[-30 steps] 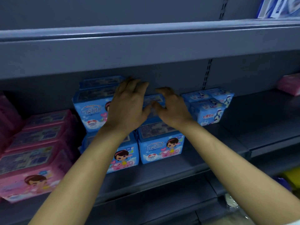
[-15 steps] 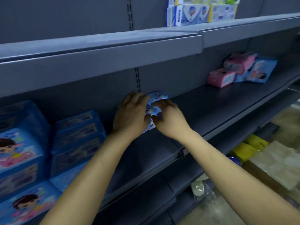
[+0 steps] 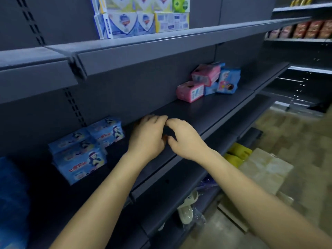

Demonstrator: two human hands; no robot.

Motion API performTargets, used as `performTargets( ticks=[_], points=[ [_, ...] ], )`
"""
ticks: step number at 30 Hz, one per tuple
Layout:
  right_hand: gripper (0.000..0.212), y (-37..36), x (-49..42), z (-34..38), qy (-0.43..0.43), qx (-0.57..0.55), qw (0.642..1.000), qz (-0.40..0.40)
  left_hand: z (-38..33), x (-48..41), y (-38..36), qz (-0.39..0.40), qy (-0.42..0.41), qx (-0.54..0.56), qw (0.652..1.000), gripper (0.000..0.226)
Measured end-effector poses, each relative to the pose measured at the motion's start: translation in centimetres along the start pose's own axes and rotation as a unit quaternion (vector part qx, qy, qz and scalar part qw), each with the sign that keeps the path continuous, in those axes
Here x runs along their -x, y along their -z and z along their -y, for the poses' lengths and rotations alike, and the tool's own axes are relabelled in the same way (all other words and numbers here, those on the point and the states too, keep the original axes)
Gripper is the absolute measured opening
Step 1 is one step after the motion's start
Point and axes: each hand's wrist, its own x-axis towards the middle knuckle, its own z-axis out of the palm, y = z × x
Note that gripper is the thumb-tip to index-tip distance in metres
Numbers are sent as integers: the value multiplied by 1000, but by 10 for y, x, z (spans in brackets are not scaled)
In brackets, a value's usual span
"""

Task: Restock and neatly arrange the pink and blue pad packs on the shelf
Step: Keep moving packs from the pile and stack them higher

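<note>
Head camera, looking down along a dark grey shelf: both hands hover close over a bare stretch of it, and neither is on a pack. The left hand shows its back, fingers bent loosely forward and down; the right hand sits just beside it, fingers gently curved with the thumb held apart. Their fingertips nearly meet near the back of the shelf. The grip of each is slack, and nothing shows in either.

The pad packs lie to both sides of the hands. To the left, near the left hand but not touching it, is a cluster of blue packs stacked a little unevenly, with one more blue pack behind them against the back panel. Well off to the right, farther along the same shelf, two pink packs sit one on another – the lower pink pack flat, the upper pink pack tilted – with a tilted blue pack leaning just beside them.

On the shelf above stand boxes of soap. Lower down at right are yellow items and a tiled floor.
</note>
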Motion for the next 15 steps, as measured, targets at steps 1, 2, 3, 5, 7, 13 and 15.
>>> performTargets(
  ticks=[1,2,3,5,7,13,15],
  points=[
    [46,4,-1,-9,-3,-3,1000,-3,-6,-7,-4,4,-4,-1,1000,53],
    [46,8,-1,-17,-6,-5,1000,-7,-11,-14,-8,8,-8,-1,1000,52],
    [46,11,-2,-26,-9,-8,1000,-11,-15,-21,-11,12,-12,0,1000,49],
    [46,14,-5,-42,-16,-11,1000,-15,-22,-34,-20,20,-18,4,1000,43],
    [45,16,-10,-57,-24,-14,1000,-13,-27,-48,-29,27,-22,16,999,38],
    [43,20,-37,-105,-51,-20,998,-7,-35,-101,-66,45,-33,55,997,34],
    [44,23,-50,-125,-62,-22,998,-6,-36,-123,-81,57,-34,65,996,35]
  ],
)
